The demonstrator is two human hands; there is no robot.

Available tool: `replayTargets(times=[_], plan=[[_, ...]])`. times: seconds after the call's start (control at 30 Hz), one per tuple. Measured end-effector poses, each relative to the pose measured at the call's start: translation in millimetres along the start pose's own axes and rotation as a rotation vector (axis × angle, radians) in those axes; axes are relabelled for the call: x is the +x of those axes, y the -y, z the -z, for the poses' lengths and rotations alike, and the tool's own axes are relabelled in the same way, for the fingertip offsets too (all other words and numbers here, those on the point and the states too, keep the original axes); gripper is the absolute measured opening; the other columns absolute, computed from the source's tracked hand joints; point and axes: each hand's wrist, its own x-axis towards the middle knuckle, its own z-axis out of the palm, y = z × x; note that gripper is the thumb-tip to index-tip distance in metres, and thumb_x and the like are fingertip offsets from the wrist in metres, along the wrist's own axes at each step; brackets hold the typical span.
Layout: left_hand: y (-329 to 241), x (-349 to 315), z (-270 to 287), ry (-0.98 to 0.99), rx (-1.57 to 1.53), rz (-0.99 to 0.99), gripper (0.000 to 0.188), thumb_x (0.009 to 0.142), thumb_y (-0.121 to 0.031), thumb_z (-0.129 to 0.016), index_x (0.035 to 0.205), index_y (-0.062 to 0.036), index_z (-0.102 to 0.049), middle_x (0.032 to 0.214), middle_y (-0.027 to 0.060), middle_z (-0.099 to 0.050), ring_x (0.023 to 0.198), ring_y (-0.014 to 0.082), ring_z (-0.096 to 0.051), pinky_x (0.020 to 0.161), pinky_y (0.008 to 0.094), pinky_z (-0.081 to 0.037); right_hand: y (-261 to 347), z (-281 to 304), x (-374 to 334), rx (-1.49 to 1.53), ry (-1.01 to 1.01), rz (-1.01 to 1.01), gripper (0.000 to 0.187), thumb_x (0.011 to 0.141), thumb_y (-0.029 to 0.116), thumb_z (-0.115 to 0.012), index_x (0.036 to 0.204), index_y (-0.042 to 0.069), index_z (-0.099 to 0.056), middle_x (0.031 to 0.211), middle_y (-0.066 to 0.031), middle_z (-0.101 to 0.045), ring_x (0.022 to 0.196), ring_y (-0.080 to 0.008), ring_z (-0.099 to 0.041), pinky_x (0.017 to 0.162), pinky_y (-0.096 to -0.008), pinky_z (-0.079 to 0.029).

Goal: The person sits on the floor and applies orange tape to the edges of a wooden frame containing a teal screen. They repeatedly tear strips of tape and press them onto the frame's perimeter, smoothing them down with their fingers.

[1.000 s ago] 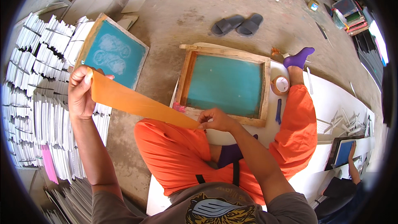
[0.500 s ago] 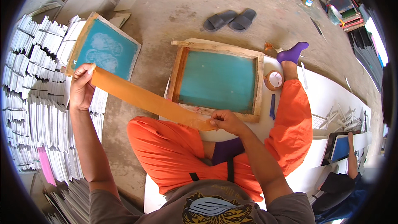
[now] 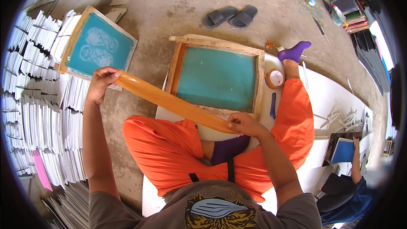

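Note:
A long strip of brown packing tape [image 3: 171, 102] stretches between my hands, slanting down to the right. My left hand [image 3: 103, 84] pinches its upper end, near the screen with the pale print. At the lower end, above my purple sock, my right hand [image 3: 245, 125] pinches it between thumb and fingers. Just beyond the strip a wooden-framed silkscreen [image 3: 217, 78] with teal mesh lies on the white board; the strip overlaps the frame's near left corner in view. A roll of brown tape [image 3: 274, 79] and a dark blue cutter-like tool [image 3: 273, 105] lie right of the frame.
A second teal screen [image 3: 94, 44] with a pale pattern leans against stacked white paper bundles [image 3: 48, 118] at left. Black slides [image 3: 230, 17] lie on the concrete floor. White scraps [image 3: 339, 118] sit on the board [image 3: 324, 97] at right. A co-worker [image 3: 345, 193] handles a blue-faced frame [image 3: 342, 150].
My left hand has shifted right and slightly down, my right hand a little right. The tape strip moved with them and now curls along its length. The whole view has shifted slightly.

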Motion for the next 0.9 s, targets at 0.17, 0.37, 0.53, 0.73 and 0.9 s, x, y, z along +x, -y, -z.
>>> replayTargets(times=[0.17, 0.37, 0.53, 0.73, 0.9], plan=[[61.2, 18.8, -28.7, -0.002, -0.015, -0.010, 0.019, 0.097, -0.019, -0.082, 0.104, -0.0010, -0.079, 0.091, 0.0043, -0.077, 0.077, 0.0104, -0.066, 0.072, 0.0264, -0.051, -13.6, 20.7, -25.7, 0.021, -0.134, -0.052, 0.018, 0.096, 0.020, -0.081, 0.101, 0.004, -0.075, 0.088, -0.0012, -0.069, 0.075, -0.0092, -0.064, 0.062, -0.0243, -0.054], [118.6, 25.7, -73.9, 0.028, -0.154, 0.037, 0.023, 0.098, -0.023, -0.082, 0.108, -0.0019, -0.080, 0.093, 0.0034, -0.077, 0.081, 0.0098, -0.066, 0.074, 0.0256, -0.051, -31.2, 36.1, -44.8, 0.029, -0.248, -0.158, 0.017, 0.096, 0.020, -0.080, 0.103, 0.004, -0.076, 0.087, -0.0005, -0.070, 0.076, -0.0090, -0.065, 0.063, -0.0248, -0.054], [133.6, 33.7, -93.8, 0.042, -0.153, 0.116, 0.026, 0.099, -0.026, -0.080, 0.109, -0.0017, -0.080, 0.092, 0.0020, -0.076, 0.080, 0.0093, -0.065, 0.074, 0.0249, -0.050, -43.2, 40.3, -44.1, 0.110, -0.197, -0.231, 0.017, 0.099, 0.021, -0.078, 0.101, 0.004, -0.077, 0.085, -0.0008, -0.071, 0.073, -0.0084, -0.065, 0.062, -0.0251, -0.054], [162.7, 67.2, -111.1, 0.138, 0.057, 0.120, 0.028, 0.099, -0.028, -0.080, 0.108, -0.0011, -0.080, 0.089, 0.0021, -0.074, 0.078, 0.0104, -0.063, 0.072, 0.0265, -0.050, -54.3, 35.9, -32.3, 0.019, -0.199, -0.335, 0.022, 0.100, 0.021, -0.076, 0.103, -0.001, -0.075, 0.081, -0.0051, -0.070, 0.059, -0.0111, -0.062, 0.058, -0.0278, -0.055], [199.9, 74.2, -126.4, 0.054, 0.111, 0.013, 0.026, 0.098, -0.022, -0.081, 0.107, 0.0032, -0.080, 0.089, 0.0051, -0.076, 0.080, 0.0109, -0.067, 0.073, 0.0289, -0.054, -45.7, 31.1, -27.7, 0.005, -0.258, -0.404, 0.022, 0.102, 0.020, -0.074, 0.095, 0.000, -0.069, 0.074, -0.0036, -0.063, 0.056, -0.0120, -0.060, 0.055, -0.0319, -0.056]])
